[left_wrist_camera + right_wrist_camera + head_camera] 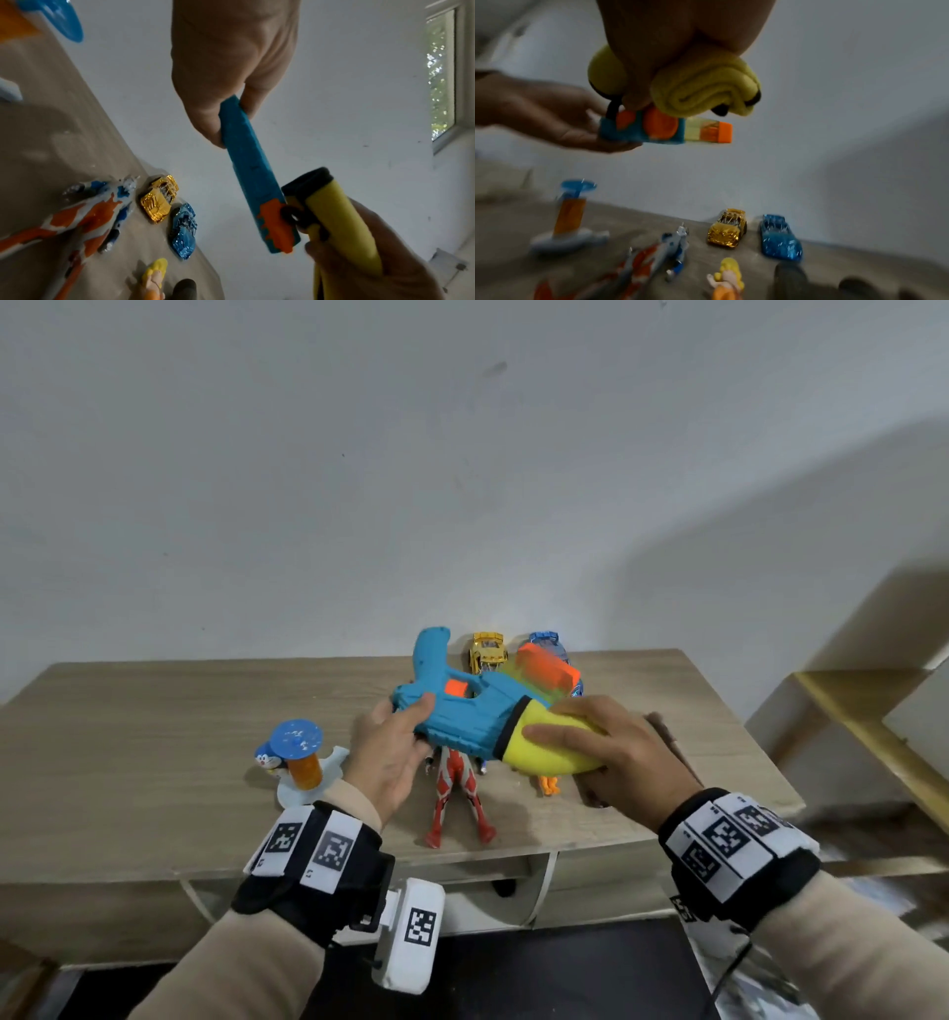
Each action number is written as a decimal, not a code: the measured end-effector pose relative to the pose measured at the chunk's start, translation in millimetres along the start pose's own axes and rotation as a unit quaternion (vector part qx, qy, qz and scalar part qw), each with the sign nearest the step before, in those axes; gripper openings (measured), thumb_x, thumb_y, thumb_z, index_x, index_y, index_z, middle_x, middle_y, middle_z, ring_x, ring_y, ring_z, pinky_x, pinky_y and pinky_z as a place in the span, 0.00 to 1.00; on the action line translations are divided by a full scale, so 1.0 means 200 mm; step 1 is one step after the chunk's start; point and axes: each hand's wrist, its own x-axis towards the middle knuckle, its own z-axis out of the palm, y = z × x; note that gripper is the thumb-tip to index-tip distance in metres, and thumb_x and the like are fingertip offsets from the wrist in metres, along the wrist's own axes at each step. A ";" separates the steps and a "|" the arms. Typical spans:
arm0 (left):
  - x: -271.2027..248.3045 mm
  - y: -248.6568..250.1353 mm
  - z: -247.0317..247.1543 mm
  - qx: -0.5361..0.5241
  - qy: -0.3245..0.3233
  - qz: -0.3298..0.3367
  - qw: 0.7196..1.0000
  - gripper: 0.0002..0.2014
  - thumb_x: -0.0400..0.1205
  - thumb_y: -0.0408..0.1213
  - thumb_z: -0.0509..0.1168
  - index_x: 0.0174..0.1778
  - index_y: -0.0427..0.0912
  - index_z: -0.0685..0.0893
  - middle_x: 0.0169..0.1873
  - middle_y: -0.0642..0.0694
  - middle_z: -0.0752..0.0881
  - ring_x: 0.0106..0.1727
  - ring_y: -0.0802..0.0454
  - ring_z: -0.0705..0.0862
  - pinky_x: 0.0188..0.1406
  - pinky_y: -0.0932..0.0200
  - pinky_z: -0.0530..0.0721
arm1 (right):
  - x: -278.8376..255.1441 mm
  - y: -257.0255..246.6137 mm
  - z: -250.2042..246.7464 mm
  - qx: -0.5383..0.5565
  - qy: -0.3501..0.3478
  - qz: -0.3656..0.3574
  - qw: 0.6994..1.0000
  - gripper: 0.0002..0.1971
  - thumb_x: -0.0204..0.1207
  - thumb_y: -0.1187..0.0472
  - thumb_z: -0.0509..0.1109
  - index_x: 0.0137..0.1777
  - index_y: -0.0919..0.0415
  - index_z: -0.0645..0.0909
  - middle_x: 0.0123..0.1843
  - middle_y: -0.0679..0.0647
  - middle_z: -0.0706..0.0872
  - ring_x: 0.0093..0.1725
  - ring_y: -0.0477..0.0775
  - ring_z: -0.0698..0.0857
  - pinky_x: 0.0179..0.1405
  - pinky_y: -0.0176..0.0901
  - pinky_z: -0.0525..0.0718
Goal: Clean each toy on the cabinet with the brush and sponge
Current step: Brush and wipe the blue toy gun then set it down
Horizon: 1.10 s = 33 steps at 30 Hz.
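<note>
Toy gun [462,711] held in the air over the worktop [154,737], long axis running left to right. Left hand [385,757] grips its rear end; right hand [606,752] squeezes the yellow sponge [544,747] against its right end. Other toys lie beneath; a white wall stands behind.

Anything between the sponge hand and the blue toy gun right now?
Nothing visible. The right hand holds the yellow sponge right at the blue toy gun, which the left hand holds up above the cabinet. The other toys lie below on the cabinet top, out of the way.
</note>
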 end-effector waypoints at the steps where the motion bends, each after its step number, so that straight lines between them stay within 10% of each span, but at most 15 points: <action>1: 0.00 0.00 0.00 0.010 -0.001 0.020 1.000 0.15 0.84 0.26 0.60 0.67 0.31 0.75 0.57 0.37 0.85 0.52 0.48 0.87 0.45 0.57 0.90 | 0.00 0.02 0.00 0.038 0.026 0.051 0.998 0.18 0.67 0.60 0.66 0.58 0.49 0.83 0.56 0.59 0.83 0.52 0.51 0.77 0.52 0.21 0.66; 6: -0.02 -0.01 0.00 0.062 -0.037 0.111 0.991 0.21 0.82 0.24 0.60 0.71 0.43 0.73 0.55 0.44 0.86 0.45 0.56 0.90 0.41 0.60 0.89 | 0.07 0.12 -0.02 0.051 0.085 0.214 0.972 0.23 0.72 0.55 0.73 0.68 0.54 0.77 0.57 0.59 0.81 0.52 0.50 0.78 0.52 0.27 0.69; 13: -0.01 -0.02 0.04 0.073 -0.054 0.152 0.984 0.21 0.83 0.24 0.60 0.71 0.45 0.73 0.54 0.48 0.86 0.46 0.58 0.90 0.44 0.61 0.89 | 0.10 0.02 0.07 -0.027 0.035 0.101 0.994 0.19 0.73 0.62 0.60 0.63 0.60 0.81 0.57 0.71 0.81 0.53 0.71 0.81 0.53 0.55 0.81; 18: 0.02 -0.02 0.01 0.070 -0.043 0.151 0.985 0.20 0.83 0.24 0.60 0.69 0.45 0.74 0.56 0.46 0.85 0.47 0.58 0.89 0.42 0.62 0.88 | 0.09 -0.11 0.03 0.110 -0.196 -0.053 0.973 0.21 0.71 0.64 0.57 0.61 0.51 0.83 0.54 0.59 0.84 0.52 0.59 0.83 0.54 0.37 0.76; 24: -0.02 -0.09 0.04 0.153 -0.111 0.139 0.972 0.20 0.82 0.26 0.62 0.64 0.52 0.77 0.54 0.45 0.88 0.54 0.49 0.88 0.52 0.55 0.87 | 0.31 -0.03 -0.03 0.024 0.049 0.105 0.993 0.20 0.73 0.65 0.65 0.66 0.56 0.80 0.59 0.64 0.81 0.55 0.65 0.80 0.56 0.45 0.76; 28: -0.01 -0.12 0.06 0.140 -0.082 0.130 0.978 0.20 0.82 0.25 0.62 0.68 0.46 0.76 0.55 0.42 0.88 0.56 0.46 0.87 0.51 0.53 0.87 | 0.25 -0.09 0.04 0.025 -0.056 0.041 0.997 0.19 0.73 0.64 0.60 0.61 0.58 0.84 0.55 0.65 0.85 0.50 0.67 0.82 0.52 0.56 0.83; 33: 0.04 -0.06 -0.01 0.026 -0.035 0.102 0.994 0.16 0.84 0.27 0.59 0.68 0.39 0.74 0.55 0.40 0.87 0.48 0.52 0.90 0.40 0.59 0.89 | 0.08 -0.10 -0.01 0.112 -0.116 0.016 0.987 0.20 0.71 0.65 0.59 0.60 0.54 0.84 0.56 0.59 0.85 0.54 0.55 0.80 0.56 0.39 0.76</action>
